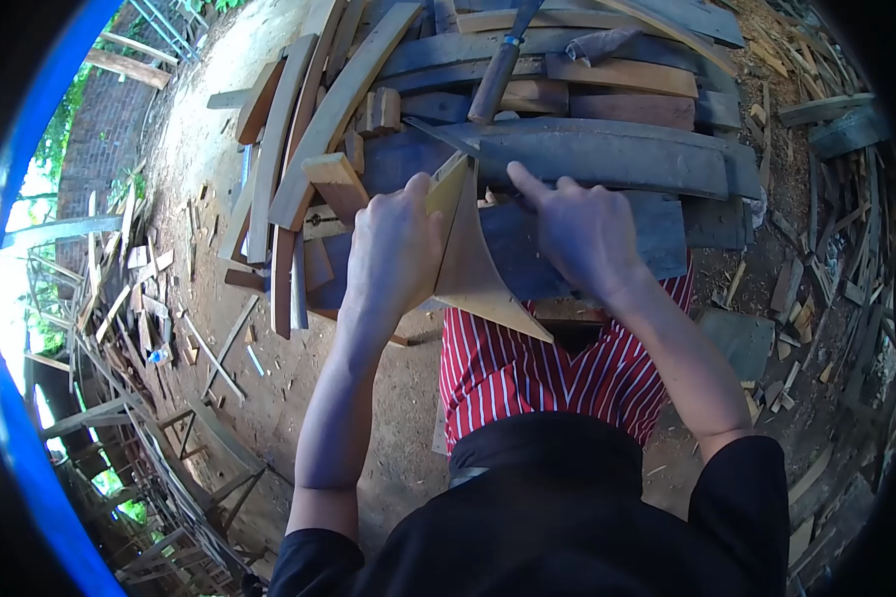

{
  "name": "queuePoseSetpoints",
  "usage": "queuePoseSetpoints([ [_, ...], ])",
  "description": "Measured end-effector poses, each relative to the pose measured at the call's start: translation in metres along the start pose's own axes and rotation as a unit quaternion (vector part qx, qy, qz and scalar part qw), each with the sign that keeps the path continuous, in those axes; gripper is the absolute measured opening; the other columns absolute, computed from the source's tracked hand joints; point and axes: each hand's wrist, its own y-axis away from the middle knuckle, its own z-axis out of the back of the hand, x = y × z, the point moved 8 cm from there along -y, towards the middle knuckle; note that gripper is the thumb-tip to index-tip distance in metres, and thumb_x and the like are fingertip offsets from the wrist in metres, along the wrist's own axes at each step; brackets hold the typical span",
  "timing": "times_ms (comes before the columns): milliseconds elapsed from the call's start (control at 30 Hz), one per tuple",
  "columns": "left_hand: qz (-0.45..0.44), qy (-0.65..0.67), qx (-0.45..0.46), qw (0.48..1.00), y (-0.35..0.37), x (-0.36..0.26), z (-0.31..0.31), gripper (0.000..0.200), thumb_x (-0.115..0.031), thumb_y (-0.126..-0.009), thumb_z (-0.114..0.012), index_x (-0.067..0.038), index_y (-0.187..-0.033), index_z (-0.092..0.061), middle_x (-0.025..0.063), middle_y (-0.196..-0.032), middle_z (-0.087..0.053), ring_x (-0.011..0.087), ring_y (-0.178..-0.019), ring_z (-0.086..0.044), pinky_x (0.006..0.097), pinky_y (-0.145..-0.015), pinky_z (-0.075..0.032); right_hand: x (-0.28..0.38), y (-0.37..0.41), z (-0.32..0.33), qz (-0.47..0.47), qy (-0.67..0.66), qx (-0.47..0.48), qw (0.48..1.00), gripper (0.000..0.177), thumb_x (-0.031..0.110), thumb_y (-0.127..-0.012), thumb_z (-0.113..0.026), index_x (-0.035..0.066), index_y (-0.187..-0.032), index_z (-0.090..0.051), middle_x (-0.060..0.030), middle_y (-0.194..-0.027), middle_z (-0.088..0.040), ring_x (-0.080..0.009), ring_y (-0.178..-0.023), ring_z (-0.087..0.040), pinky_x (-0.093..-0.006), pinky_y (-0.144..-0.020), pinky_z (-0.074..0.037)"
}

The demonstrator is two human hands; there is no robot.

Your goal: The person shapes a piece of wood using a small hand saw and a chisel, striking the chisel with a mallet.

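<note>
My left hand [396, 239] is closed around the left side of a pale triangular wooden piece [468, 249] with a curved edge, its narrow end pointing away from me. Across that narrow end lies a tool with a long, dark, tapered blade [446, 135], its tip pointing to the far left. My right hand [589, 234] grips the tool's near end with the index finger stretched forward along it; the handle is hidden under the palm. The wooden piece stands over the near edge of a workbench [528, 249], in front of my striped lap.
Curved wooden slats [309, 159] are stacked on the bench's left side. Wide curved boards [607, 154] lie across the back, with a wooden-handled chisel [492, 92] on top. Offcuts and shavings [154, 308] litter the ground at left; scrap wood [816, 229] is piled at right.
</note>
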Motion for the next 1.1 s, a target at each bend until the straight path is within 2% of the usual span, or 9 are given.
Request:
queuePoseSetpoints([
  [200, -0.012, 0.001, -0.01, 1.0, 0.0, -0.004, 0.0, 0.035, -0.01, -0.083, -0.066, 0.001, -0.116, -0.06, 0.0269, -0.088, -0.067, 0.0412, -0.088, -0.066, 0.0475, -0.078, -0.053, 0.0, -0.04, -0.024, -0.003, -0.015, 0.014, 1.0, 0.045, 0.012, -0.086, -0.055, 0.018, -0.131, -0.058, -0.014, -0.079, -0.07, -0.0313, -0.075, -0.072, -0.0419, -0.064, -0.057],
  [367, 0.012, 0.003, 0.011, 1.0, 0.002, 0.001, -0.004, 0.034, -0.01, -0.083, -0.065, 0.001, -0.115, -0.06, 0.0262, -0.089, -0.067, 0.0409, -0.087, -0.067, 0.0471, -0.078, -0.053, 0.004, -0.014, -0.003, 0.014, -0.017, -0.014, 1.0, 0.045, 0.011, -0.085, -0.055, 0.018, -0.13, -0.059, -0.0144, -0.078, -0.07, -0.0318, -0.075, -0.072, -0.043, -0.065, -0.057],
  [433, -0.013, 0.01, -0.011, 1.0, 0.001, -0.003, -0.002, 0.017, -0.01, -0.086, -0.063, 0.001, -0.097, -0.056, 0.0245, -0.083, -0.067, 0.0435, -0.084, -0.067, 0.0508, -0.075, -0.054, 0.001, -0.016, -0.009, 0.002, -0.013, -0.014, 1.0, 0.046, 0.01, -0.085, -0.055, 0.018, -0.13, -0.059, -0.0146, -0.077, -0.07, -0.032, -0.075, -0.072, -0.0435, -0.065, -0.057],
  [500, -0.024, 0.016, -0.021, 0.999, 0.003, -0.003, -0.002, 0.017, -0.009, -0.086, -0.064, 0.001, -0.097, -0.056, 0.0237, -0.083, -0.068, 0.0425, -0.083, -0.068, 0.0504, -0.074, -0.055, -0.005, -0.04, -0.029, -0.026, -0.058, 0.041, 0.997, 0.047, 0.01, -0.085, -0.055, 0.019, -0.131, -0.059, -0.0165, -0.078, -0.07, -0.0323, -0.074, -0.071, -0.044, -0.065, -0.057],
  [667, -0.016, 0.002, -0.015, 1.0, 0.001, -0.002, -0.001, 0.017, -0.009, -0.085, -0.064, 0.001, -0.095, -0.055, 0.0231, -0.082, -0.067, 0.0423, -0.082, -0.068, 0.0494, -0.073, -0.055, 0.004, -0.021, -0.008, -0.001, -0.046, 0.004, 0.999, 0.049, 0.011, -0.084, -0.054, 0.019, -0.132, -0.058, -0.0174, -0.078, -0.07, -0.0332, -0.074, -0.071, -0.0451, -0.066, -0.057],
  [800, -0.021, 0.02, -0.013, 0.999, 0.001, 0.0, -0.003, 0.018, -0.01, -0.085, -0.064, 0.001, -0.096, -0.055, 0.0234, -0.083, -0.067, 0.0426, -0.082, -0.068, 0.0498, -0.074, -0.055, -0.006, -0.04, -0.031, -0.029, -0.083, 0.03, 0.996, 0.049, 0.012, -0.085, -0.053, 0.02, -0.133, -0.059, -0.0174, -0.079, -0.07, -0.0343, -0.074, -0.071, -0.046, -0.067, -0.056],
  [967, -0.008, 0.011, -0.007, 1.0, 0.001, 0.001, -0.002, 0.018, -0.01, -0.085, -0.064, 0.001, -0.097, -0.056, 0.0229, -0.083, -0.068, 0.0437, -0.082, -0.067, 0.0506, -0.074, -0.054, 0.004, -0.023, -0.014, -0.01, -0.066, 0.016, 0.998, 0.049, 0.012, -0.085, -0.053, 0.02, -0.133, -0.058, -0.0174, -0.08, -0.07, -0.0346, -0.075, -0.071, -0.0464, -0.067, -0.056],
  [1033, -0.015, 0.036, -0.024, 0.999, 0.001, 0.0, 0.0, 0.031, -0.008, -0.083, -0.065, 0.0, -0.112, -0.061, 0.0263, -0.085, -0.067, 0.0411, -0.084, -0.067, 0.0469, -0.075, -0.053, -0.001, -0.021, -0.02, -0.023, -0.061, 0.018, 0.998, 0.049, 0.012, -0.086, -0.053, 0.02, -0.134, -0.058, -0.0173, -0.08, -0.07, -0.0346, -0.075, -0.071, -0.0464, -0.068, -0.056],
  [1100, -0.011, 0.037, -0.019, 0.999, 0.003, -0.003, 0.0, 0.031, -0.008, -0.083, -0.066, 0.0, -0.112, -0.061, 0.0267, -0.084, -0.067, 0.0406, -0.083, -0.067, 0.0468, -0.074, -0.053, -0.006, -0.04, -0.035, -0.048, -0.096, 0.056, 0.993, 0.048, 0.013, -0.086, -0.053, 0.019, -0.134, -0.057, -0.0174, -0.08, -0.07, -0.0344, -0.075, -0.071, -0.0466, -0.068, -0.056],
])
